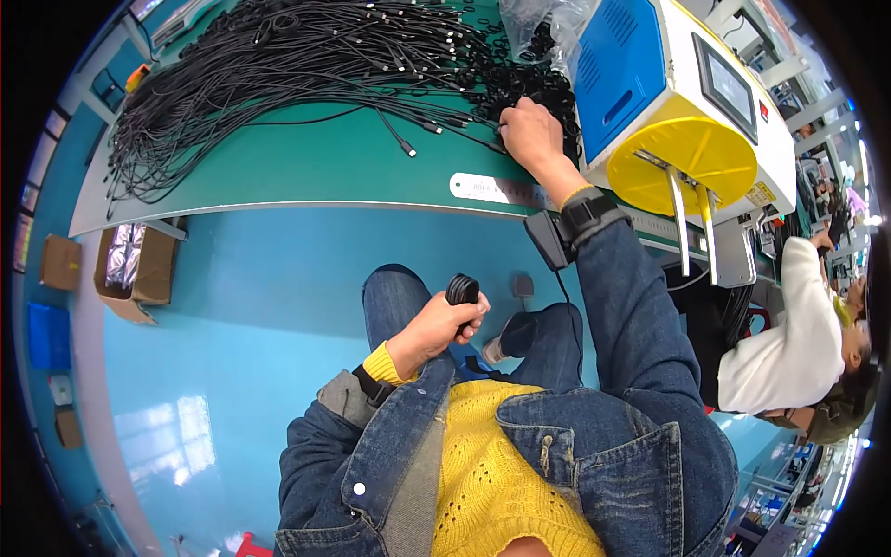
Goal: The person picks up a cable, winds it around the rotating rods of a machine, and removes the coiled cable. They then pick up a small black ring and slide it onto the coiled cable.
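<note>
My left hand is closed around a coiled black cable, held above my lap in front of the table edge. Up on the green table, my right hand is at a heap of small black loops, which look like ties or bands. Its fingers are curled down into the heap, and whatever they pinch is hidden. To the left of that hand lies a large spread of loose black cables with light metal plugs, several of their ends reaching toward the heap.
A metal ruler lies along the table's front edge. Right of my right hand stands a blue and white machine with a yellow disc and two metal prongs. A co-worker in a white top sits at right. An open cardboard box is at left.
</note>
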Available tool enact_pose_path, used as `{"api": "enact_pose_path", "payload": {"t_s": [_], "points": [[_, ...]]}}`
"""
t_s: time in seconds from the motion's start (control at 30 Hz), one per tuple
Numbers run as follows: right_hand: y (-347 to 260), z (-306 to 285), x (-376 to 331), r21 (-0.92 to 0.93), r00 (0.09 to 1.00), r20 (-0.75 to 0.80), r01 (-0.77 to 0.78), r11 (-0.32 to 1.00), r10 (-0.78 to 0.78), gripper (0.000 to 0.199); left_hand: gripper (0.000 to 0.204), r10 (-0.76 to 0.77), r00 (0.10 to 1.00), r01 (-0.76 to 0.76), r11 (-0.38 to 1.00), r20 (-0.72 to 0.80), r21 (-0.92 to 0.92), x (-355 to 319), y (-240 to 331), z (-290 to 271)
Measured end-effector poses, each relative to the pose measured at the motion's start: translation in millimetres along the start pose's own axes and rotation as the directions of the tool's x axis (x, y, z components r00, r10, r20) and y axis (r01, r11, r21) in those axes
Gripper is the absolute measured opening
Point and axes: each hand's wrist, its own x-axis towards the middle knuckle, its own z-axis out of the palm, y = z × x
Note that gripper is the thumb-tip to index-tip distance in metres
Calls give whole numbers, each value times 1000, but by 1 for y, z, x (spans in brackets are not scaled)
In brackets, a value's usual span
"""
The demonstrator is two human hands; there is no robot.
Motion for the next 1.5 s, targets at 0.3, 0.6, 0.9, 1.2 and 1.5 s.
{"api": "enact_pose_path", "payload": {"t_s": [0.3,0.6,0.9,1.2,1.5], "points": [[-9,-43,-39,679,970,-104,-92,728,219,13,12,249,958,-253,968,-142,-6,11,33,10],[-25,-92,-158,756,972,-63,-103,647,228,6,15,467,877,-442,877,-116,189,30,31,69],[-2,-108,-227,924,892,324,-370,96,316,4,15,423,895,-364,876,-141,317,36,11,85],[14,-125,-244,837,847,531,-528,-143,-23,25,17,333,938,-317,707,98,632,29,19,82],[33,-140,-212,808,809,576,-543,229,-113,36,16,22,995,-76,809,100,583,14,17,83]]}}
